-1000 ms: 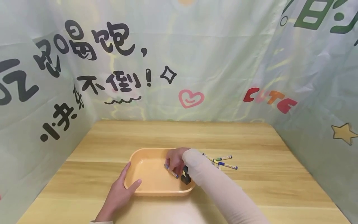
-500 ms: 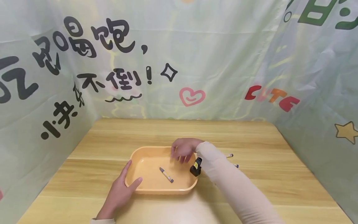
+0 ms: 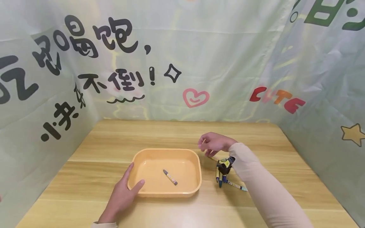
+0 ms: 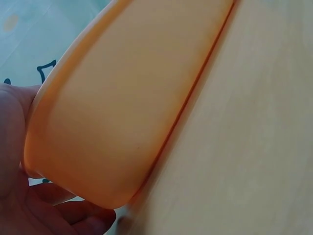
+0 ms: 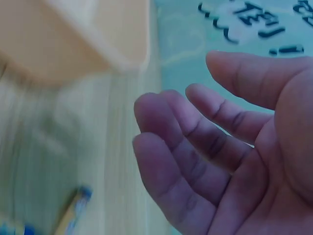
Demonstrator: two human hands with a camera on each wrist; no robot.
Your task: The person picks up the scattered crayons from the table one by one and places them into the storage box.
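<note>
One crayon lies in the tray; the right hand is away from it, holding nothing

A single crayon [image 3: 170, 177] with a greyish tip rests slantwise on the floor of a shallow orange tray [image 3: 151, 180], right of its middle. A second ago it was at the right hand's fingers; now it lies by itself.

The person's left hand [image 3: 122, 193] grips the tray's near left corner, thumb over the rim and fingers around the outside, as it did a second ago.

The right hand [image 3: 216, 142] has come out of the tray and hangs over the desk [image 3: 159, 136], beyond the tray's far right corner. Its fingers are loosely bent, the thumb apart from them, with nothing between.

Near the tray's right side are several loose crayons [image 3: 220, 179], some crossing, with yellow, teal and blue among them. One end shows just below the right fingertips; whether they touch is unclear. The sleeve [image 3: 265, 183] and a black wrist camera [image 3: 225, 167] partly cover the group.

The release seems complete, leaving the right hand free while most visible crayons remain outside.

Behind hangs a pale green printed curtain [image 3: 222, 63].
</note>
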